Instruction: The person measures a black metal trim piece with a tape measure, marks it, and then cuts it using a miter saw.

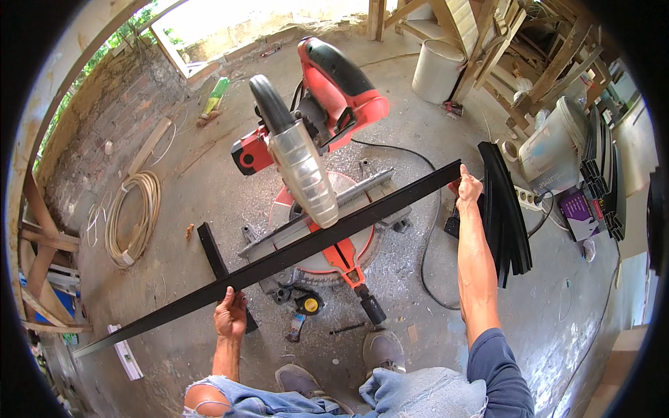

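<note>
A long black profile bar (390, 203) stretches slantwise across my view, from the floor side at lower left up to the right. My left hand (230, 317) grips it left of the middle, and my right hand (468, 188) is closed round its right end. Beneath the bar is a red miter saw (341, 254), its head raised and a clear guard (306, 174) over the blade. The bar passes in front of the saw's metal fence (366, 191); whether it touches the saw table, I cannot tell. A shorter black piece (212, 251) lies partly under the bar at left.
A tape measure (309, 304) lies near my feet. More black profiles (503, 216) lie at right, beside a power strip (527, 198) and white buckets (437, 71). Coiled cable (132, 219) lies at left. The saw's black cord (426, 258) curves across the shavings-strewn floor.
</note>
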Tool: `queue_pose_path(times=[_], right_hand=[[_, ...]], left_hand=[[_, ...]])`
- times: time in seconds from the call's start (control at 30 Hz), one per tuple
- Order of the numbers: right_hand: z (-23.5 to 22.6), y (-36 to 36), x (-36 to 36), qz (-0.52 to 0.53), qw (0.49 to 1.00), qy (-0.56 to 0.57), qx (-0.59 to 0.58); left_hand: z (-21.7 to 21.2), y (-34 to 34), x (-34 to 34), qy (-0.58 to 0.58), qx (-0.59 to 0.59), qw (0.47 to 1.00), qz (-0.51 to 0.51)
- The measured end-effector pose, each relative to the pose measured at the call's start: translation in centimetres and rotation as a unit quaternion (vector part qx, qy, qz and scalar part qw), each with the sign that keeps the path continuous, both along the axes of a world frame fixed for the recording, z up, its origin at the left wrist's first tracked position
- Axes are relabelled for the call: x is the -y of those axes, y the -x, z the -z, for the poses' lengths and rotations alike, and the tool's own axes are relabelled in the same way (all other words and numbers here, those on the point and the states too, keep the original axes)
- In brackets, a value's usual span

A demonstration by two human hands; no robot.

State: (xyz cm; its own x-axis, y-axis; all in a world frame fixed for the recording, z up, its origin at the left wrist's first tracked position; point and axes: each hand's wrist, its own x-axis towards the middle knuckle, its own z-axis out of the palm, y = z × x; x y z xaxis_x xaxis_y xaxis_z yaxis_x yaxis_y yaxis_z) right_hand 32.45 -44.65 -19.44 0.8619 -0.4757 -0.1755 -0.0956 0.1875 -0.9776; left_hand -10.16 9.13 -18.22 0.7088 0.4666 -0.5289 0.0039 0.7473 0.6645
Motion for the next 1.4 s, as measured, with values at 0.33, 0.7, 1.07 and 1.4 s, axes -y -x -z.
queue_pose_path(times=[0.33,0.7,1.07,1.4], right_hand=[[3.3,-5.8,1.4,0.061,0.962,0.235,-0.128],[2.8,-7.9,-1.4,0.021,0.934,0.290,-0.210],[2.3,-7.7,-0.3,-0.006,0.958,0.205,-0.199],[1.3,-1.0,-0.8,0.126,0.984,0.126,-0.005]], left_hand=[[0.6,-4.5,2.2,-0.010,-0.074,0.997,0.012],[4.1,-3.1,1.1,-0.026,-0.100,0.995,0.016],[1.3,-4.9,3.1,-0.124,-0.151,0.979,0.058],[0.6,-3.2,3.8,-0.231,-0.235,0.935,0.132]])
